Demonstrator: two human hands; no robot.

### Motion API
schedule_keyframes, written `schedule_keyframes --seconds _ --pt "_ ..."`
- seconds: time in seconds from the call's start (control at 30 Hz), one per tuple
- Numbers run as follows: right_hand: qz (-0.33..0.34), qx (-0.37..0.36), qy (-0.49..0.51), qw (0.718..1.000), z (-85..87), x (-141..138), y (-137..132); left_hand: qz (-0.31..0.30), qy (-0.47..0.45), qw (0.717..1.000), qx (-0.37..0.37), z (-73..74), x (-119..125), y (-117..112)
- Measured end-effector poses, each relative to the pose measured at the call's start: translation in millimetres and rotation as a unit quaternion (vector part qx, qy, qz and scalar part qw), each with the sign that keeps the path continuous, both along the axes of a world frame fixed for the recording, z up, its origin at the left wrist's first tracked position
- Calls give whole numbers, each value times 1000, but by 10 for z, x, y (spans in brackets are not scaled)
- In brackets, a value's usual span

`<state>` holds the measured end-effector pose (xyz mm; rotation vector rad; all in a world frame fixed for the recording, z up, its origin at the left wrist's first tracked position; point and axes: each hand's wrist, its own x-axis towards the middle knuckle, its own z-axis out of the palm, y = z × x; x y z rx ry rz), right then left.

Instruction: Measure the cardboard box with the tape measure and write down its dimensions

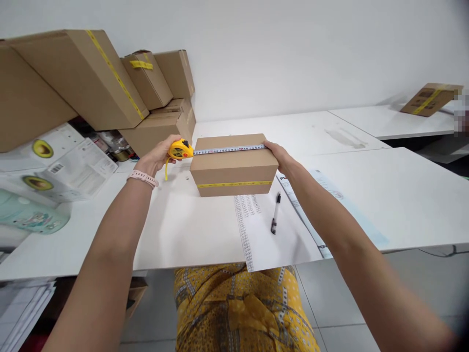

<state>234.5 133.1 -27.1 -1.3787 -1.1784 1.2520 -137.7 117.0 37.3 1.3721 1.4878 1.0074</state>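
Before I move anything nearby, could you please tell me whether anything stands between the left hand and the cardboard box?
Only the yellow tape measure, held in the left hand at the left end of the cardboard box; the pen lies well aside.

At left, before the white wall (293,63): a large carton (80,73) with yellow tape, and smaller cartons (156,84) piled beside it. Lower: white packages (82,168) printed with avocados, and a mint-green bottle (36,212). Bottom left, below tabletop height: papers (24,313). Far right: another yellow-taped carton (427,100) on an adjoining table (366,120). Beneath: grey floor tiles (333,293).
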Motion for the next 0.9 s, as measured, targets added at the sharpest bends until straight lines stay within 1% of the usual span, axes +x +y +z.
schedule_keyframes --seconds 0.17,0.3,0.4,0.53,0.67,0.8,0.9 --pt "14 6 3 1000 -15 -3 -36 -13 -13 1000 -14 -6 -35 19" --pt "-4 -8 1 1000 14 -3 -60 -23 4 999 -32 2 -55 54" --pt "-16 -16 2 1000 31 -2 -65 -26 18 999 -27 5 -52 61" --pt "-27 -18 -5 999 10 22 -23 -30 21 999 -19 -4 -47 51" --pt "-48 -7 -27 998 -9 41 28 -20 17 999 -24 -12 -48 49" --pt "-84 -1 -65 994 -20 65 77 -11 12 1000 -26 -1 -34 34" --pt "-94 27 -102 990 -56 117 141 -8 7 1000 -14 -13 -21 -14"
